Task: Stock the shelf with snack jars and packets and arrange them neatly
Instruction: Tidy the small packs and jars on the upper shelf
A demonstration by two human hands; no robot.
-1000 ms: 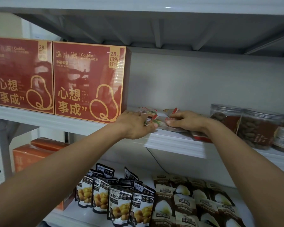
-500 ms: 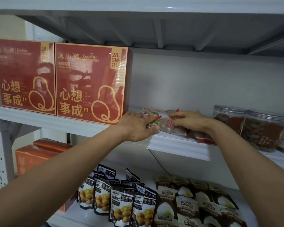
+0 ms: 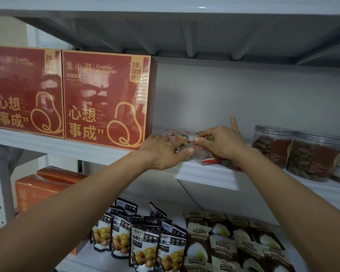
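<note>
A small pile of clear snack packets (image 3: 201, 156) with red and green print lies on the middle white shelf (image 3: 208, 174), between the red boxes and the jars. My left hand (image 3: 164, 153) lies against the pile's left side, fingers fairly straight and thumb stretched toward the packets. My right hand (image 3: 223, 144) is on top of the pile from the right, its fingertips pinching a packet's edge, with one finger sticking up. Clear jars of brown nuts (image 3: 310, 154) stand just to the right of that hand. Part of the pile is hidden under both hands.
Two tall red gift boxes (image 3: 106, 99) fill the shelf's left side, close to my left hand. On the shelf below stand black chestnut pouches (image 3: 143, 246) and brown pouches (image 3: 224, 244), with orange boxes (image 3: 37, 185) at the left. Another shelf's underside hangs overhead.
Both hands have drawn closer together over the packets, bunching them. My right hand's fingers have curled onto a packet and one finger has lifted.
</note>
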